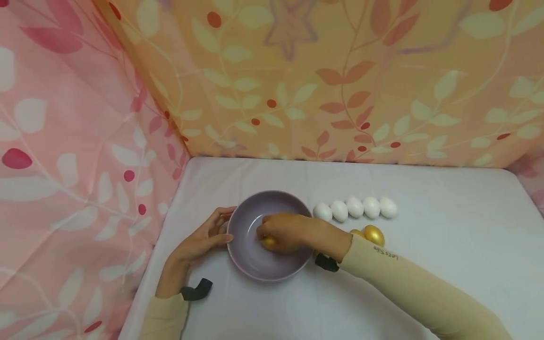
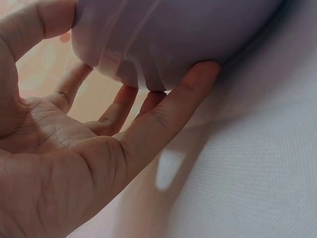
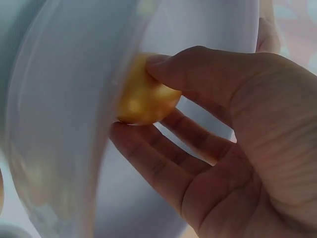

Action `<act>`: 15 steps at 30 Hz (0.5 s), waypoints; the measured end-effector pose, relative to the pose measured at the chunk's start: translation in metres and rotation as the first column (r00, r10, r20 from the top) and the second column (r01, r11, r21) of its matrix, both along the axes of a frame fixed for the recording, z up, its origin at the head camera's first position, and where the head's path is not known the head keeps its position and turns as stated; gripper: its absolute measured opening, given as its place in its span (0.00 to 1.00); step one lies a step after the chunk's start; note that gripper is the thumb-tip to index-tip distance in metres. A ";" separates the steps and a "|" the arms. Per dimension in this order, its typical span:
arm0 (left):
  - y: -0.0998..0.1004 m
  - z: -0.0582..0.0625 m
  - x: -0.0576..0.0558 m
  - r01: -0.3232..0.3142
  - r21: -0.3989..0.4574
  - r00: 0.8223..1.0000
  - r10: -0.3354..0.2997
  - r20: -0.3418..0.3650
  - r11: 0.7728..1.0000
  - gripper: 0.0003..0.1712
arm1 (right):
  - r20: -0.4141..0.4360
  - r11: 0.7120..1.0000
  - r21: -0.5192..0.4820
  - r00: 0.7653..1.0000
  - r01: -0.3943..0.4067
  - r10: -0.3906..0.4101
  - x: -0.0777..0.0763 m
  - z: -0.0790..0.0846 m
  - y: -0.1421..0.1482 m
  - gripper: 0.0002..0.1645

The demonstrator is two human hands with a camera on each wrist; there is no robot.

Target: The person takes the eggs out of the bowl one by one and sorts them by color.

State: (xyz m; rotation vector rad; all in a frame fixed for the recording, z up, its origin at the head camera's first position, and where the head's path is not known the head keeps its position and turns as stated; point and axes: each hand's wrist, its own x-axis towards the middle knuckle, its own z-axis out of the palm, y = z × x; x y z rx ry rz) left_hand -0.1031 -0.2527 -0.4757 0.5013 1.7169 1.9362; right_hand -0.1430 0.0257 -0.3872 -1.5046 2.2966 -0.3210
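Note:
A wide lilac bowl [image 1: 272,276] sits on the white tabletop. My left hand [image 1: 208,238] holds its left side, the thumb at the rim and the other fingertips spread against the outer wall, as the left wrist view shows. My right hand [image 1: 282,231] reaches over the right rim into the bowl. It pinches a golden egg [image 3: 148,101] between thumb and fingers, low inside the bowl; the same golden egg [image 1: 268,243] is partly covered by the hand in the head view.
Right of the bowl, several white eggs [image 1: 355,207] form a row. In front of them lie more golden eggs [image 1: 374,235], partly hidden by the right forearm. A pink patterned cloth [image 1: 76,189] hangs along the left, and an orange one [image 1: 297,94] behind the table.

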 end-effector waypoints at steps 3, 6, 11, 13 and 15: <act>0.001 0.001 0.000 -0.003 0.007 1.000 0.003 0.003 1.000 0.39 | 0.004 1.000 0.013 1.000 0.011 -0.012 0.001 0.000 0.000 0.05; 0.002 0.003 0.000 -0.013 0.003 1.000 0.013 0.009 1.000 0.39 | 0.005 0.999 0.031 1.000 0.017 -0.017 0.001 0.001 0.000 0.06; 0.003 0.004 0.001 -0.028 -0.015 0.999 0.029 0.022 0.999 0.40 | 0.011 0.998 0.054 1.000 0.024 -0.024 0.001 0.000 0.001 0.10; 0.003 0.004 0.001 -0.028 -0.014 0.999 0.028 0.028 1.000 0.40 | 0.014 0.998 0.053 0.999 0.029 -0.029 0.001 0.001 0.001 0.12; 0.002 0.004 0.002 -0.027 -0.010 0.999 0.028 0.033 1.000 0.40 | 0.013 0.999 0.042 0.999 0.029 -0.030 0.001 0.002 0.002 0.13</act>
